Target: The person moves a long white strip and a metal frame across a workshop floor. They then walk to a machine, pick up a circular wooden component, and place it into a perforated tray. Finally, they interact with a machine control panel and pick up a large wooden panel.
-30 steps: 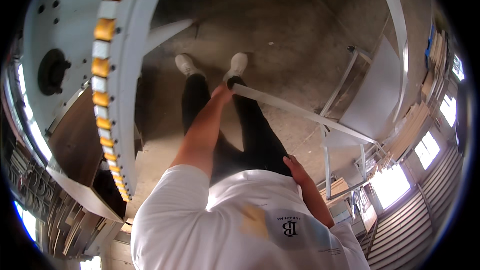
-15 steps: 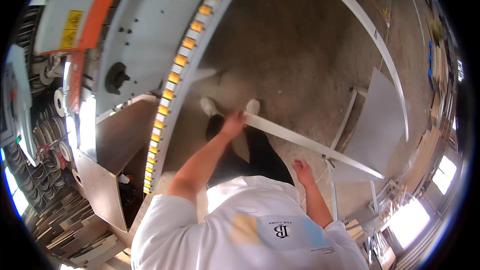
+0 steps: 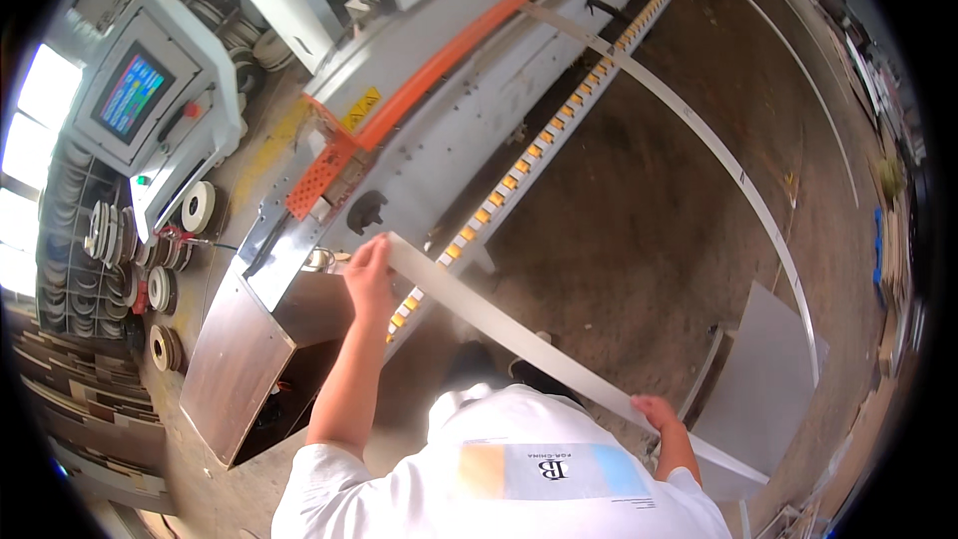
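Observation:
A long, narrow pale board strip point(image 3: 519, 336) slants across in front of me, from the machine side down to the lower right. My left hand point(image 3: 368, 277) is closed on its left end, close to the grey machine point(image 3: 439, 140) with its orange band. Farther along, my right hand point(image 3: 657, 413) is closed around the strip near its right part. The strip's left end is over a rail of yellow rollers point(image 3: 510, 183) that runs along the machine's front. The fingers under the strip are hidden.
Another long pale strip point(image 3: 740, 177) reaches out from the machine and curves right. A large grey panel point(image 3: 763, 379) leans at the right. A brown wooden box point(image 3: 239, 359) stands left of me, near edging rolls point(image 3: 199, 207) and a control panel with a screen point(image 3: 135, 95).
My view has turned toward the machine. My left hand has carried the strip's end left to the rollers. My right hand, apart from the strip before, now grips it.

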Demonstrator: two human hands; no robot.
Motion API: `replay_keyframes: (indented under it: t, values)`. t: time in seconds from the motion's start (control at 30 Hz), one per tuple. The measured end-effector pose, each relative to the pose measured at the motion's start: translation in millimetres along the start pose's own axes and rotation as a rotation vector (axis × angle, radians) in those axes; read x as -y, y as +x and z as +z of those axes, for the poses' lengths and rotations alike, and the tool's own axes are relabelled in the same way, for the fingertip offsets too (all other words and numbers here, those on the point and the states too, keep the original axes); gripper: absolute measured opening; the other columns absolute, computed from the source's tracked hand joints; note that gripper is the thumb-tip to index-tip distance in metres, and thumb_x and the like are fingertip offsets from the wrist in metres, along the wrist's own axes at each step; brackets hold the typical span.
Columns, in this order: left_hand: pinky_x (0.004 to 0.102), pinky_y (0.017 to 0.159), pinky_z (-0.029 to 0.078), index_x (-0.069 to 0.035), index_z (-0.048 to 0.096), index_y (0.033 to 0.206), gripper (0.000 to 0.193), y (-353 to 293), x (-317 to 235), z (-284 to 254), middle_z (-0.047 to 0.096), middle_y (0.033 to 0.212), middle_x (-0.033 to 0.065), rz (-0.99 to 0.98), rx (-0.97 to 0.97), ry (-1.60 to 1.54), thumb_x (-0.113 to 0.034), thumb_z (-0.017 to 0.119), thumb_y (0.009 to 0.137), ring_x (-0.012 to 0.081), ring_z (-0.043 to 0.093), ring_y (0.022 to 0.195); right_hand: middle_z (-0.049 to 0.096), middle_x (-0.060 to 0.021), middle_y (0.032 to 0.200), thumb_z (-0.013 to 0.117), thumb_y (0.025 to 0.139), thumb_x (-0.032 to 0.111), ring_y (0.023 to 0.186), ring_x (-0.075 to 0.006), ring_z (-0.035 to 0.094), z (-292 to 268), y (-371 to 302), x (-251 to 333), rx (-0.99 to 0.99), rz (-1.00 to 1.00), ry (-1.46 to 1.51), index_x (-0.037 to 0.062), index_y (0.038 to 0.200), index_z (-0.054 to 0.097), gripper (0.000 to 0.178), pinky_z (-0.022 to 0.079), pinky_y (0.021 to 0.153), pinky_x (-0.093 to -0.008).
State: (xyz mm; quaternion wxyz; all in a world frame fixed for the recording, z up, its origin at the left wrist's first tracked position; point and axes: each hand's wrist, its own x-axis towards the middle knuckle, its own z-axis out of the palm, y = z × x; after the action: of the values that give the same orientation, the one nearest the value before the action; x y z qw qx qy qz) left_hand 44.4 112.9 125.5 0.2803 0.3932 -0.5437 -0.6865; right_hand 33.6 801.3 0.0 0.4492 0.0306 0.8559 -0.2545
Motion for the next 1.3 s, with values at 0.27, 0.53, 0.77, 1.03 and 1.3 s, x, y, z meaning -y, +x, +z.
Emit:
replay_keyframes:
  t: [0.27,0.53,0.77,1.03,1.3]
  values:
    - [0.0242,0.063,0.046,0.004,0.053,0.14,0.056,63.0,32.0,-65.6,0.066,0.096,0.0034,0.211,-0.365,-0.076,-0.02,0.076,0.095,0.0086,0.059,0.075,0.077,-0.0156,0.1,0.067,0.091,0.063,0.093,-0.0281,0.071,25.4,-3.5,14.5,0.093,-0.015,-0.266,0.0075,0.107,0.079,0.059,0.053,0.086,-0.0404]
    - [0.0243,0.063,0.049,-0.005,0.065,0.118,0.033,91.2,122.0,-91.0,0.069,0.09,-0.0013,-0.028,-0.221,0.104,-0.034,0.068,0.102,0.0063,0.061,0.073,0.075,-0.0204,0.103,0.06,0.092,0.069,0.098,-0.0362,0.071,48.0,-4.7,60.5,0.153,0.096,-0.193,0.0044,0.106,0.078,0.068,0.052,0.086,-0.0433]
    - [0.0276,0.061,0.046,-0.005,0.06,0.136,0.045,126.9,131.6,-64.7,0.064,0.081,0.0005,0.055,-0.188,0.05,-0.029,0.069,0.098,0.0089,0.057,0.069,0.074,-0.0218,0.096,0.059,0.095,0.066,0.092,-0.0373,0.07,66.7,13.8,116.5,0.069,-0.069,-0.195,-0.0012,0.103,0.075,0.07,0.05,0.084,-0.0445]
    - [0.0256,0.059,0.044,-0.015,0.023,0.166,0.077,137.2,127.7,-53.4,0.062,0.085,0.0003,0.032,-0.145,0.07,-0.019,0.065,0.102,0.0072,0.056,0.071,0.075,-0.0207,0.093,0.052,0.097,0.071,0.091,-0.0315,0.071,80.0,31.2,158.8,0.134,0.07,-0.132,-0.0023,0.105,0.075,0.077,0.05,0.085,-0.044]
    - [0.0268,0.067,0.05,-0.017,0.026,0.166,0.079,152.0,98.7,-51.6,0.065,0.086,0.0042,-0.042,-0.177,0.012,-0.023,0.066,0.099,0.0099,0.059,0.074,0.074,-0.0229,0.093,0.052,0.096,0.071,0.092,-0.0322,0.072,79.3,30.8,196.7,0.139,0.087,-0.138,-0.0047,0.104,0.074,0.08,0.051,0.086,-0.0443]
